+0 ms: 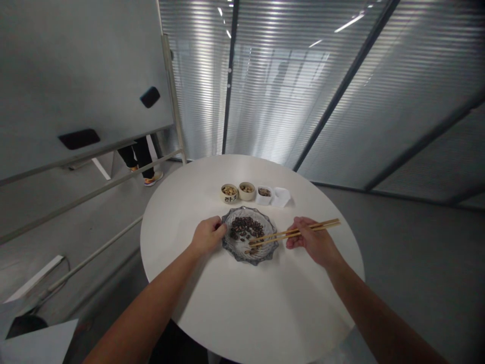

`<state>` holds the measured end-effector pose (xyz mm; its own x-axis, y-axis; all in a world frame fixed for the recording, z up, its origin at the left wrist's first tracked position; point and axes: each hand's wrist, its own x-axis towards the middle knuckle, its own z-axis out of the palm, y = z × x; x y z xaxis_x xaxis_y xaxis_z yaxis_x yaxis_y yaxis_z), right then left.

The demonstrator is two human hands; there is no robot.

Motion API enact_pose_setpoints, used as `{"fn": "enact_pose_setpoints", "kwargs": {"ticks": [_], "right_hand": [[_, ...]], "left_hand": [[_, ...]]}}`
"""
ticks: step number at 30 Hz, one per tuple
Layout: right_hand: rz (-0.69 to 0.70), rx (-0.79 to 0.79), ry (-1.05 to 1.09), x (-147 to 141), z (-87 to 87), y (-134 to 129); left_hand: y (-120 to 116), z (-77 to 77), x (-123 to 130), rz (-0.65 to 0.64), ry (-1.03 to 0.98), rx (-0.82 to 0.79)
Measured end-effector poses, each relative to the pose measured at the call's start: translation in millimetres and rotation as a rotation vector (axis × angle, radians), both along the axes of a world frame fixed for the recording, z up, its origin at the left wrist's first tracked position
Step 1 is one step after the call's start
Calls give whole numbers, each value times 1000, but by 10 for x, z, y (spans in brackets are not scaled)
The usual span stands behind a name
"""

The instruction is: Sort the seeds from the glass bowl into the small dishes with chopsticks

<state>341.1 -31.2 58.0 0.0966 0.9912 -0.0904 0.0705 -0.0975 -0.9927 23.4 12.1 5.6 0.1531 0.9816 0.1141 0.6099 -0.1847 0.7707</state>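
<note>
A scalloped clear glass plate [254, 260] stands near the middle of the table, holding a heap of dark, glossy seeds or beans [248, 225]. A few lighter brown pieces lie at its near side. My left hand [206, 235] is closed on the plate's left rim, thumb on top. In my right hand [313, 241] is a pair of wooden chopsticks [282, 235], held to the right of the plate. Their tips reach down among the light brown pieces; whether they pinch one, I cannot make out.
Behind the plate stand two cream bowls [247, 191] with pale nuts or beans, a white dish [264, 195] of dark pieces and another white dish [281, 197]. All rest on a round white table [257, 313]. A whiteboard stand [175, 96] and a person's legs [143, 154] are at left.
</note>
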Motion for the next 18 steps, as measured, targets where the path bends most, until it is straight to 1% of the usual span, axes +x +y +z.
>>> {"fn": "enact_pose_setpoints", "kwargs": {"ticks": [2,7,10,14,18], "right_hand": [[-14,23,-6,-6,-12,-15],[-53,152,-54,-8,-60,-20],[-97,174,-45,-23,-118,-9],[-170,197,38,-66,-193,3],[-225,202,78,-96,-207,0]], "left_hand": [[-1,-1,0,2,1,0],[-4,19,-5,1,8,-5],[-5,27,-7,-1,10,-13],[-3,13,-8,0,15,1],[7,-16,-12,-7,8,-6]]}}
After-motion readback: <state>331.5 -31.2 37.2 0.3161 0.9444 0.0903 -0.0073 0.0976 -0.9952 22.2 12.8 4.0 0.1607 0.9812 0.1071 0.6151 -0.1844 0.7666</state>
